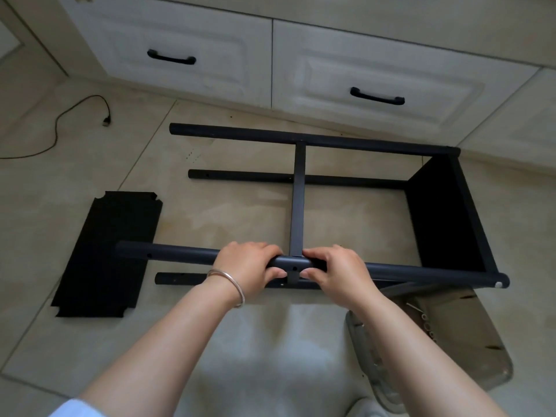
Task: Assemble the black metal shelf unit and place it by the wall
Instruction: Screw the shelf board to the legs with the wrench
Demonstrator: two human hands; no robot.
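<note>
The black metal shelf frame (313,139) lies on its side on the tiled floor, its tube legs running left to right. One shelf panel (436,215) is fixed at the right end. A flat black crossbar (298,200) spans from the far tube to the near upper tube (168,253). My left hand (248,266) and my right hand (334,269) both grip that near tube, one on each side of the crossbar's bracket, thumbs under it. A loose black shelf panel (108,254) lies flat on the floor to the left.
White cabinet drawers (373,73) with black handles run along the back, close behind the frame. A black cable (57,127) trails on the floor at the left. A clear plastic container (436,335) with small hardware sits under my right forearm.
</note>
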